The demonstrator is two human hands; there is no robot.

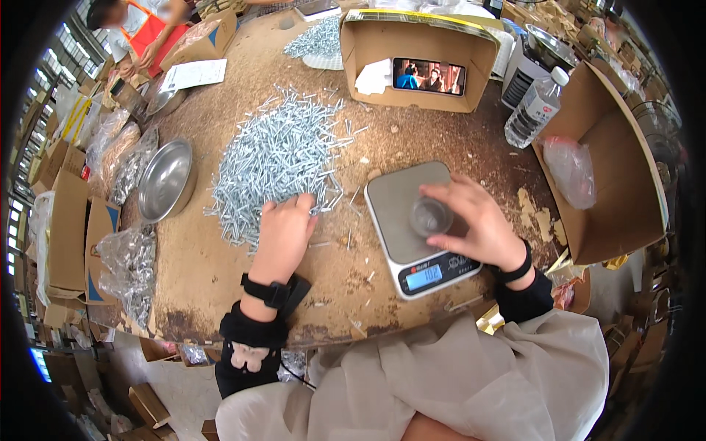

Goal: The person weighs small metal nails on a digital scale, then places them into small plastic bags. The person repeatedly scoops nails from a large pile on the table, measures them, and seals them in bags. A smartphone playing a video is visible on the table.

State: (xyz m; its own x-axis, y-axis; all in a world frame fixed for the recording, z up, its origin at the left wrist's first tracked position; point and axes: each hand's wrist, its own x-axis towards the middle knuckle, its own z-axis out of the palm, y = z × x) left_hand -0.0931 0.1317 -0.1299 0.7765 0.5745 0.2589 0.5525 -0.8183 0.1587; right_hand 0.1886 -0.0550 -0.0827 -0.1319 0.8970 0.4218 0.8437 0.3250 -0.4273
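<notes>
A large heap of silvery screws (276, 162) lies on the worn wooden table. At its near edge my left hand (285, 228) has its fingers curled down into the screws, closed on some of them; the fingertips are partly hidden. To the right, a digital scale (390, 231) with a grey plate and a lit display stands close to the table's front edge. On its plate rests a small clear cup (430, 216). My right hand (474, 224) holds this cup between thumb and fingers from the right side. What the cup contains is too unclear to tell.
A metal bowl (168, 181) and bags of hardware (129, 272) are at left. An open carton (415, 103) with a propped phone (429, 76) stands behind. A water bottle (535, 109) and a large open box (614, 162) are at right. Another person (143, 37) works far left.
</notes>
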